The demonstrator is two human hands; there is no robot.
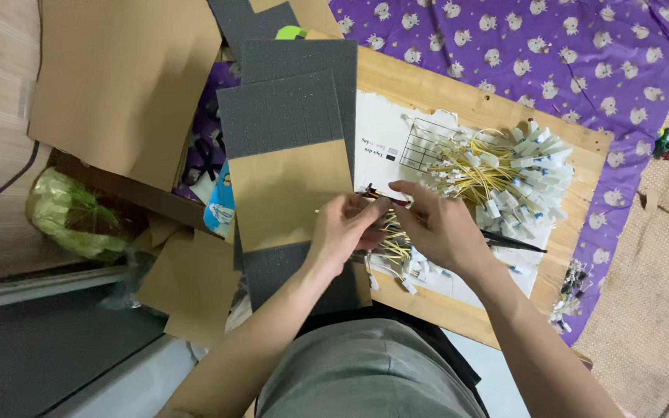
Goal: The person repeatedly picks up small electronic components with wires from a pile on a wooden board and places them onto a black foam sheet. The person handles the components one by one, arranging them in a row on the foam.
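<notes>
A purple bedsheet with small white figures covers the floor at the top, and a big sheet of brown cardboard lies over the left side. On the sheet sits a low wooden board, set at a slant, with a white paper spread across it. Dark grey foam pads overlap the board's left edge, and a smaller brown card rests on top of them. On the paper, toward the right, lies a large heap of yellow wires with white tags, well apart from a little cluster of dark parts at the board's right corner. Both forearms of the person reach up from the bottom and meet over the board's near edge. The left hand is curled, fingers pinched narrow around the top of a small bundle of yellow wires that hangs down between the two hands. The right hand arches over the same bundle, thumb and forefinger closed on its upper end, wrist bent. A thin dark stick lies on the paper just beside the right hand.
</notes>
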